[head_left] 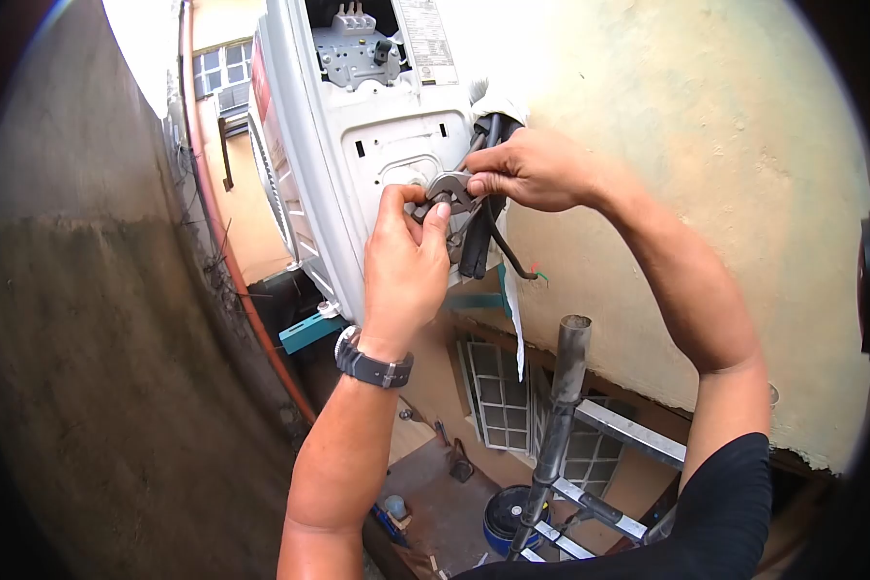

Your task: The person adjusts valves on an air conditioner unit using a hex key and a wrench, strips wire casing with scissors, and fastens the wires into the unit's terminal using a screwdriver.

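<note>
Against the side of a white air conditioner outdoor unit (358, 174), both my hands work close together at its pipe connections. My right hand (527, 172) grips a metal wrench (449, 184), thumb and fingers closed on it near the head. My left hand (406, 256), with a dark watch on its wrist, pinches right at the wrench jaws; its fingers cover what they hold, perhaps a small fitting. Dark insulated pipes (476, 246) hang just right of the fingers. A black cable (505, 246) with bare coloured wire ends curves down beside them.
The unit's opened top shows a terminal block (353, 21). It rests on a teal bracket (309, 332). A metal ladder (633, 432) and an upright pipe (570, 362) stand below right. Walls (648, 87) rise on both sides. A dark blue bucket (508, 517) sits far below.
</note>
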`<state>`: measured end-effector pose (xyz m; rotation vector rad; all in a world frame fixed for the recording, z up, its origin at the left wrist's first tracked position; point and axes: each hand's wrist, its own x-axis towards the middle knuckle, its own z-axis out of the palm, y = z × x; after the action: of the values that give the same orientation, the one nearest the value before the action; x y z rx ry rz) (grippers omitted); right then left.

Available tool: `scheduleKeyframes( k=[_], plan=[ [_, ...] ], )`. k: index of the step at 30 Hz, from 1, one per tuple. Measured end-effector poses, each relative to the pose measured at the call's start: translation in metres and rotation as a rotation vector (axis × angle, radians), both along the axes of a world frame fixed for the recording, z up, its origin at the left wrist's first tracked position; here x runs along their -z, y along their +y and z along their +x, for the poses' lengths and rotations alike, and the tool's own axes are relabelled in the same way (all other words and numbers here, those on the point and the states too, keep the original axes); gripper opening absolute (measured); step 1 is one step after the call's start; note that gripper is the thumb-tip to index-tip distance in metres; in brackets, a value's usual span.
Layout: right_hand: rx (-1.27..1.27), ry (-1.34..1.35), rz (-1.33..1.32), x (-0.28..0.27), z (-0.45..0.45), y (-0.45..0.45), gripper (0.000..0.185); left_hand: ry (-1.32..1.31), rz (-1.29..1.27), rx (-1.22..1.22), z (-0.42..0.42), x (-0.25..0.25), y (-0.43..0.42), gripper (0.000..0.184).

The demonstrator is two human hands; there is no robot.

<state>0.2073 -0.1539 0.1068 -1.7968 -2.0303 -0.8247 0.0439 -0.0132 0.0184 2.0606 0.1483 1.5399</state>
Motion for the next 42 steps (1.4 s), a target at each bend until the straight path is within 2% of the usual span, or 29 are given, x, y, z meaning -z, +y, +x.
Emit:
scheduleKeyframes(
  k=[2,3,7,9,11,13,15,17,18,22,24,25,27,30,32,33,37,40,42],
  plan=[
    [0.019,-0.114,0.21,0.013,0.005,0.004,0.031,-0.015,0.017,-0.001,0.003,0.001,0.002,0.025],
    [0.02,-0.111,0.21,0.02,0.006,0.006,0.031,-0.03,0.037,0.001,0.004,0.002,0.001,0.025],
    [0.07,0.004,0.4,0.054,0.011,0.022,0.035,-0.023,0.005,-0.035,0.002,0.001,-0.007,0.027],
    [0.074,0.174,0.474,0.063,0.007,0.027,0.035,-0.025,-0.027,-0.048,0.003,-0.001,-0.009,0.026],
    [0.034,0.191,0.473,0.059,0.007,0.022,0.035,-0.046,-0.01,-0.029,0.005,0.002,-0.004,0.025],
    [-0.019,0.187,0.294,0.046,0.013,0.018,0.033,-0.068,-0.001,0.006,0.009,0.002,0.0,0.023],
    [-0.053,0.209,0.298,0.049,0.012,0.022,0.033,-0.047,0.023,-0.026,0.006,0.001,-0.002,0.022],
    [0.043,0.265,0.392,0.059,0.005,0.023,0.033,-0.038,0.005,-0.032,0.003,-0.001,-0.007,0.023],
    [0.008,0.299,0.445,0.067,0.008,0.03,0.034,-0.03,0.001,-0.043,0.002,-0.001,-0.008,0.024],
    [0.025,0.339,0.46,0.071,0.003,0.03,0.031,-0.022,0.006,-0.068,0.0,0.0,-0.006,0.025],
    [-0.106,0.348,0.344,0.06,-0.001,0.018,0.028,-0.003,-0.082,0.084,-0.003,0.004,0.002,0.031],
    [-0.113,0.343,0.347,0.057,-0.004,0.009,0.028,-0.009,-0.077,0.079,-0.005,0.011,0.006,0.031],
    [0.189,0.166,0.388,0.053,-0.032,-0.023,0.027,-0.051,-0.083,0.17,-0.013,0.028,0.009,0.038],
    [0.172,0.098,0.479,0.067,-0.052,-0.034,0.024,-0.055,-0.202,0.296,-0.02,0.034,0.003,0.043],
    [0.248,0.0,0.359,0.06,-0.07,-0.029,0.022,-0.118,-0.297,0.434,-0.011,0.038,-0.004,0.043],
    [0.319,-0.101,0.268,0.053,-0.078,-0.025,0.02,-0.123,-0.306,0.44,-0.007,0.039,-0.006,0.043],
    [0.408,-0.179,0.105,0.033,-0.093,-0.01,0.023,-0.263,-0.343,0.49,0.006,0.044,-0.004,0.041],
    [0.482,-0.261,0.111,0.024,-0.096,0.001,0.027,-0.291,-0.341,0.501,0.009,0.047,0.001,0.04],
    [0.523,-0.274,0.075,0.017,-0.111,0.0,0.028,-0.307,-0.271,0.37,0.013,0.046,0.005,0.034]
  ],
)
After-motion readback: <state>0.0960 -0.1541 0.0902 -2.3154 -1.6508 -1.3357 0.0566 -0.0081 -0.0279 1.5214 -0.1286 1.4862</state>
